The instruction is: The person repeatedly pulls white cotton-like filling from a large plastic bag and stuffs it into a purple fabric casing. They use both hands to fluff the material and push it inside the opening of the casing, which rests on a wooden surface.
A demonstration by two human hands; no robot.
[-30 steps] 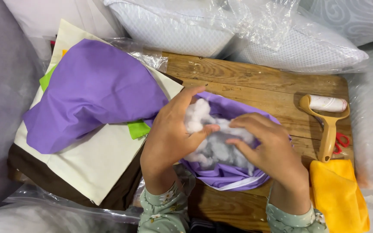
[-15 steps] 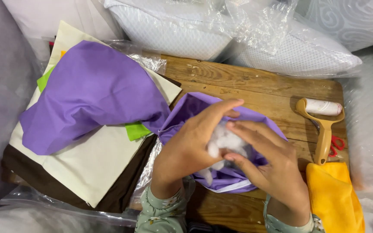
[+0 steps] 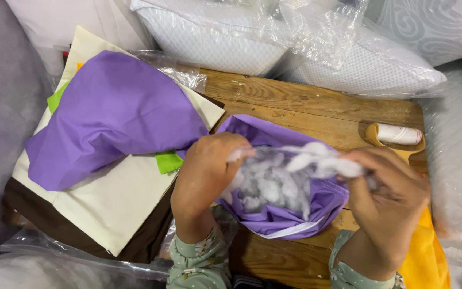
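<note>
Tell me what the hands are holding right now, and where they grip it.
Both hands, left hand and right hand, hold a clump of white stuffing by its opposite ends, above the open purple cover.

Stuffing in cover on table, fabric stack left, lint roller right

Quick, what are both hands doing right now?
Left hand: closed, pinching one end of the white stuffing.
Right hand: closed, pinching the other end, above the purple cover.
</note>
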